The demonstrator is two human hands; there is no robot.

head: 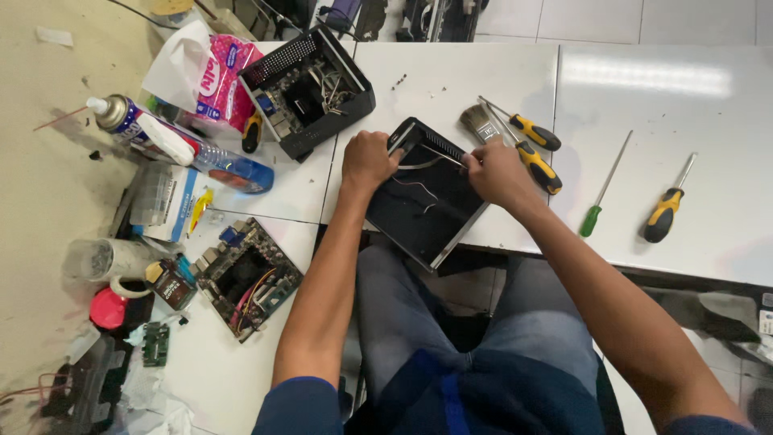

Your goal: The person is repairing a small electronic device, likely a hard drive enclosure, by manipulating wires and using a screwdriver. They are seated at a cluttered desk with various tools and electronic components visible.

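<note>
Black case cover (423, 205) sits tilted at the near edge of the white worktop (692, 217), overhanging toward the lap. Left hand (368, 159) is clenched on its far-left corner; right hand (495, 171) grips the far-right edge, so the cover lies between and just below both hands. Thin wires cross its inside. Paintbrush (481, 122) and yellow-handled screwdrivers (538, 165) lie just beyond the right hand. Open black chassis (310, 89) sits toward the far-left corner, circuit board (245, 278) near the left edge.

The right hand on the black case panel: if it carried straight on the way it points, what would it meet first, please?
Probably the left hand: the right hand points across the black case panel towards it, though depth is unclear.
</note>
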